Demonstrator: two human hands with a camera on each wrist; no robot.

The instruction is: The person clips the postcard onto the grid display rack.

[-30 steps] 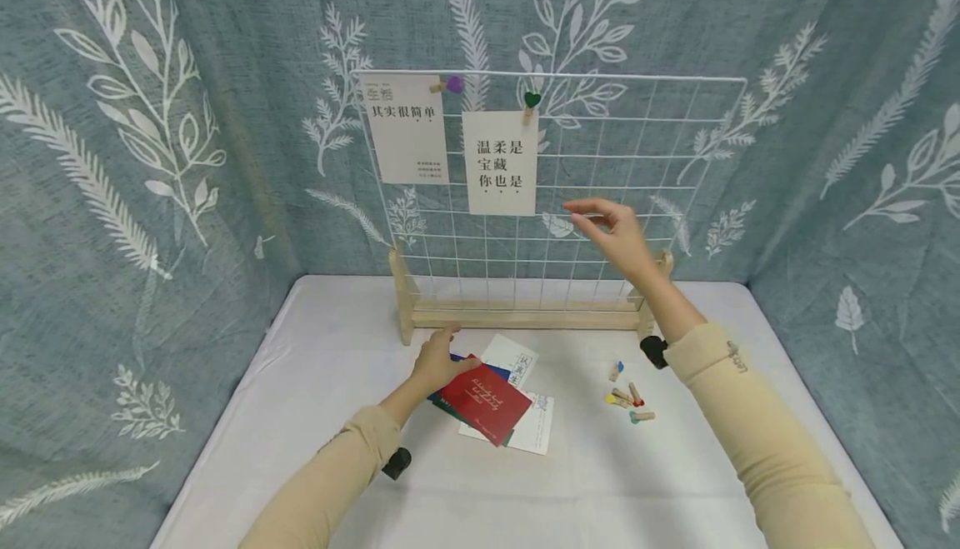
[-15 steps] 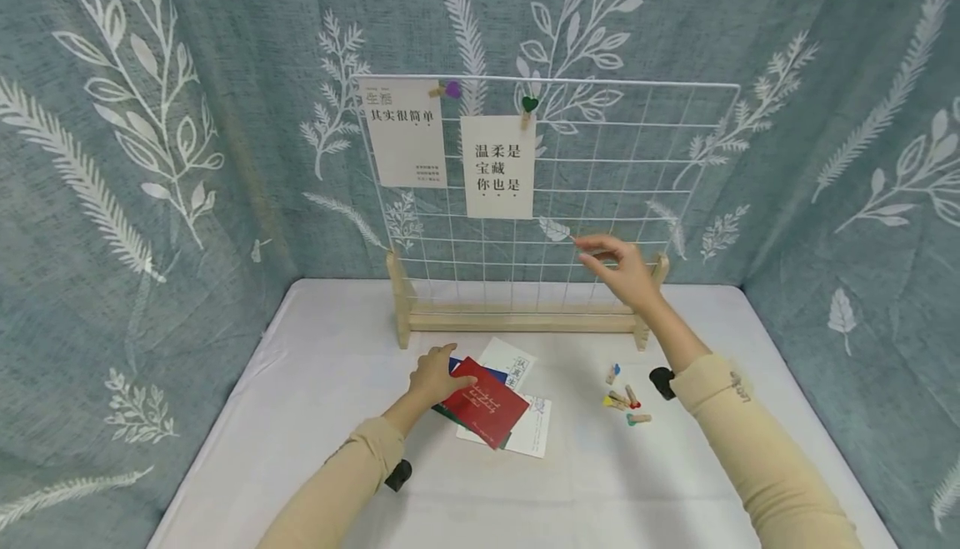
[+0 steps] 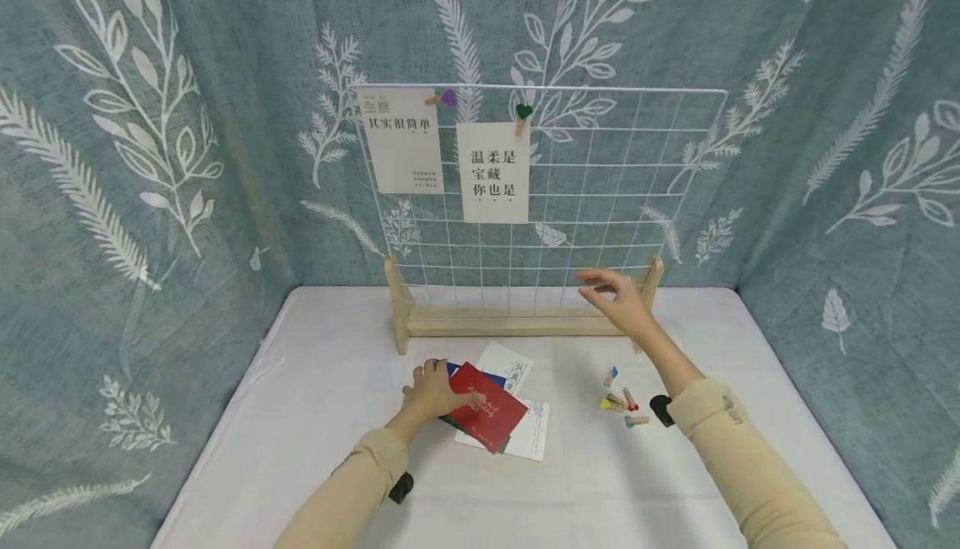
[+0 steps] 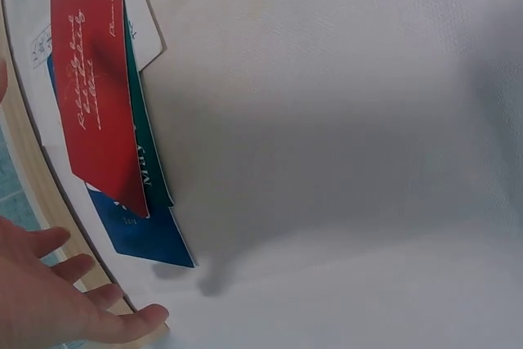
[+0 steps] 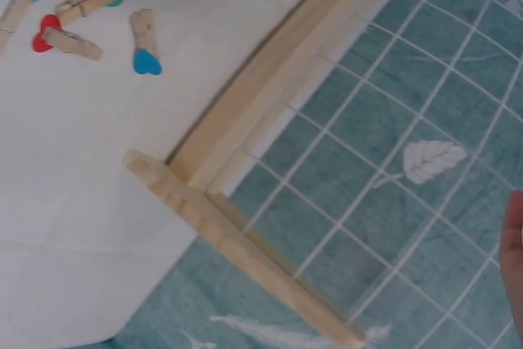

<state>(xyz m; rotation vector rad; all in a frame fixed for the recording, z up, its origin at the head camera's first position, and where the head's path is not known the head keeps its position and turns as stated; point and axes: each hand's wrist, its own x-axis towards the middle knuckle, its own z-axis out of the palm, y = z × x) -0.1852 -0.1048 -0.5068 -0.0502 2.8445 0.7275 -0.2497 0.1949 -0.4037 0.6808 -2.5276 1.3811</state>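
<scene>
My left hand (image 3: 429,392) hovers at the left side of a loose pile of cards, fingers spread and relaxed, holding nothing. In the left wrist view its fingers (image 4: 75,267) are apart from the cards. On top lies a red card (image 3: 491,417) with pale script; a green card (image 4: 149,157), a blue card (image 4: 151,234) and white cards (image 3: 531,436) show beneath. My right hand (image 3: 624,306), loosely bent with no object in it, is raised in front of the lower right of a white wire grid (image 3: 600,196). Only its edge (image 5: 512,267) shows in the right wrist view.
Two cards hang on the grid: a left one (image 3: 405,149) with a purple heart clothespin (image 3: 442,98) and a lower one (image 3: 492,174) with a green heart clothespin (image 3: 522,117). Several small clothespins (image 3: 624,401) lie on the white table. A wooden base (image 3: 510,326) supports the grid.
My right hand has moved down from beside the second hung card toward the grid's base. My left hand has shifted slightly lower over the pile. The hung cards stay in place.
</scene>
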